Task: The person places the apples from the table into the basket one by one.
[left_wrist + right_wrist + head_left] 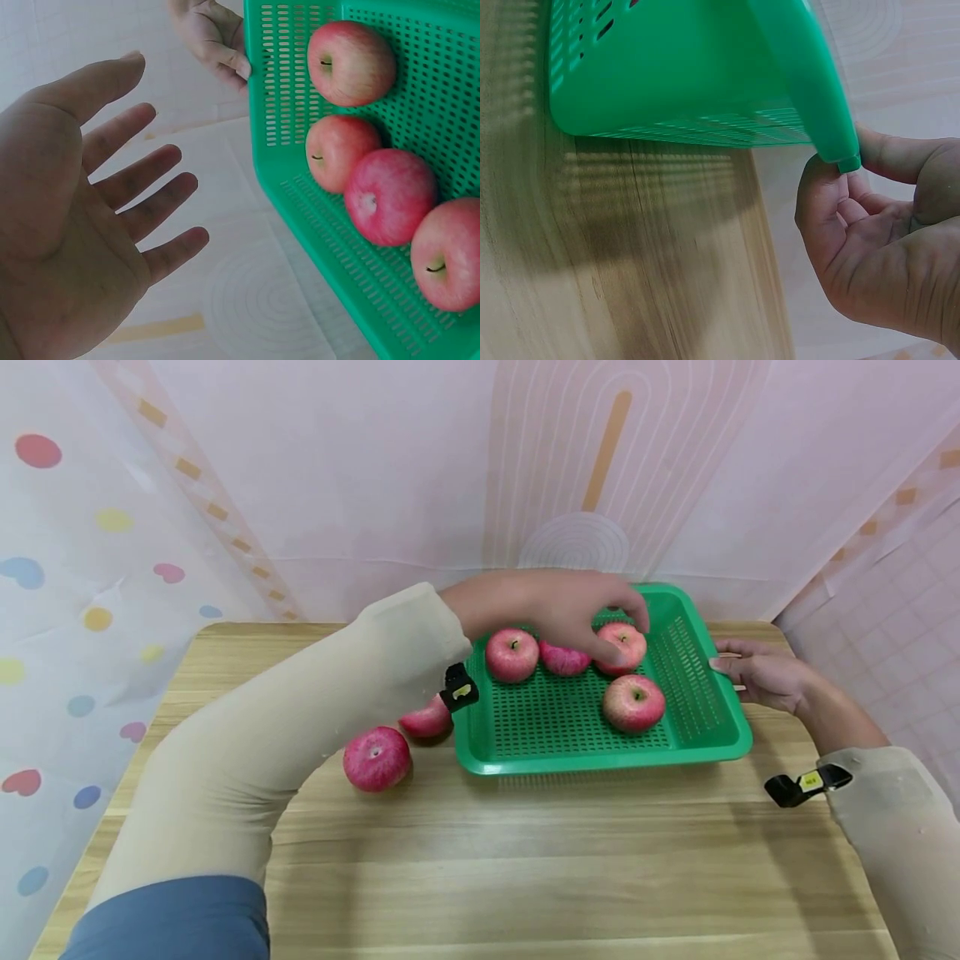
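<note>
A green plastic basket (577,760) with perforated sides holds several red-pink apples, one (633,703) toward its front right. Above the back of the basket my left hand (573,610) reaches across, and in the left wrist view its fingers (142,176) are spread and relaxed with nothing in them. In the head view that hand overlaps a darker pink apple (564,660) and the apple beside it (622,647). On the other side, my right hand (772,677) pinches the basket's right rim (829,112) between thumb and fingers.
Left of the basket, two more apples lie on the wooden table (480,877): a whole one (377,759) and another (427,718) partly behind my left sleeve. A patterned pale wall covering (375,468) rises directly behind the table's back edge.
</note>
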Available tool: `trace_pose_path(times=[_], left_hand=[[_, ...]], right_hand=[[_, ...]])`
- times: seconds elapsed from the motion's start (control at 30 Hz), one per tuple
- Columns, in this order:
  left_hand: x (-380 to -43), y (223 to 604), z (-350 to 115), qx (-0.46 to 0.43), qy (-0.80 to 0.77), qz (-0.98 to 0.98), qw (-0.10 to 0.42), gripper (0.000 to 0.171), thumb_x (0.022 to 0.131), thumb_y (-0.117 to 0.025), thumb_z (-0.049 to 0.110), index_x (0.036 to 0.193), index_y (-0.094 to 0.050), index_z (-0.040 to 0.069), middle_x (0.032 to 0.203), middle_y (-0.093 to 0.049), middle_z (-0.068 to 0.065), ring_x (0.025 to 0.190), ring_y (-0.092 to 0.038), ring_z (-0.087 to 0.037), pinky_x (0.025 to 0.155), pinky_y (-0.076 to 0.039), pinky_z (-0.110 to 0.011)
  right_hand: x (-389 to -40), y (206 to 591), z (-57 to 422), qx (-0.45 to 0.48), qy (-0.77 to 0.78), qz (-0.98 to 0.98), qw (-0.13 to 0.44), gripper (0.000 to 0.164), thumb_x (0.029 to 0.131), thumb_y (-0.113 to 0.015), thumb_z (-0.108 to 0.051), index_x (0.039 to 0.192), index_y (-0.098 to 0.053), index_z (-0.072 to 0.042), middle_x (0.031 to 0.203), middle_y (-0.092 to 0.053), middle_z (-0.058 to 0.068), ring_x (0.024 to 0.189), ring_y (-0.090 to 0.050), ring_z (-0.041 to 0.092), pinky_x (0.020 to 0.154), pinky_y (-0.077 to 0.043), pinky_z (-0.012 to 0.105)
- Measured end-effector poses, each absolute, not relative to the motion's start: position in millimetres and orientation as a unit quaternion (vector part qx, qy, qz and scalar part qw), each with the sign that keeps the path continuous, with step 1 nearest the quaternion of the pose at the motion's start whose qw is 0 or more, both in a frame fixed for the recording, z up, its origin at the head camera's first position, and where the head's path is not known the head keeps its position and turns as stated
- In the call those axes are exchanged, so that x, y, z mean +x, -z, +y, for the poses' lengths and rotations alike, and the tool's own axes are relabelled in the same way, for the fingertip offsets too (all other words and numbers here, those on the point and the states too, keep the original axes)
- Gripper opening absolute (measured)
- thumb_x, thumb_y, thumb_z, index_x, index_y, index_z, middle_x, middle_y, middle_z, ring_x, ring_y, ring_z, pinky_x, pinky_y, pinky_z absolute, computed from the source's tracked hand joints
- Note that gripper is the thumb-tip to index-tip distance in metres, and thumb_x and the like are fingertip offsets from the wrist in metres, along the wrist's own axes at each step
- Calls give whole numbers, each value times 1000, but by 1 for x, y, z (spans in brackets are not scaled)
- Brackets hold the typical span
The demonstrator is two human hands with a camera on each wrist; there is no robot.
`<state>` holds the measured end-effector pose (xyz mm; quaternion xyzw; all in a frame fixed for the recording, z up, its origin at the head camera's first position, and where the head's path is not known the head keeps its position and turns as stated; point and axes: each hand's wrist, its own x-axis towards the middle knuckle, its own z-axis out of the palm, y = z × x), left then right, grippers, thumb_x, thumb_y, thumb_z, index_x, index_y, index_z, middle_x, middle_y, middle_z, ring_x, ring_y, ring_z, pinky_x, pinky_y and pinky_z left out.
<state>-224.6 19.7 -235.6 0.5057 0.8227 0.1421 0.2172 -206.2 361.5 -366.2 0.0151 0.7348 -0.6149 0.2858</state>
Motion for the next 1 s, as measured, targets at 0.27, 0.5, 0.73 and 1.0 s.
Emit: trace_pose_path(times=[0.27,0.5,0.73,1.0], left_hand=[[-223,239,-3,504,-162,825,200,46,100,-66,31,141,-56,14,144,-52,3,137,-43,-12,113,-33,-26],[-221,241,-18,507,-178,822,187,52,100,-65,29,146,-52,8,149,-50,-2,141,-40,-16,117,-30,-30],[-219,248,-32,504,-173,826,181,61,100,-66,35,150,-47,6,154,-46,-7,145,-37,-20,119,-28,-32],[-217,253,-53,497,-206,822,185,61,99,-67,33,150,-48,5,156,-43,-9,147,-33,-22,120,-28,-36]], right_hand=[[-205,366,361,16,610,739,285,21,109,-44,-6,113,-60,-19,96,-72,-2,86,-71,11,74,-59,32],[-204,364,361,17,612,738,282,21,108,-45,-6,113,-61,-19,96,-72,-2,86,-71,11,74,-58,32],[-203,365,361,14,615,737,280,22,108,-44,-5,112,-61,-19,96,-73,-1,86,-71,11,75,-59,32],[-204,365,361,8,625,727,284,24,108,-44,-5,113,-62,-20,97,-73,-1,87,-71,12,75,-59,31]])
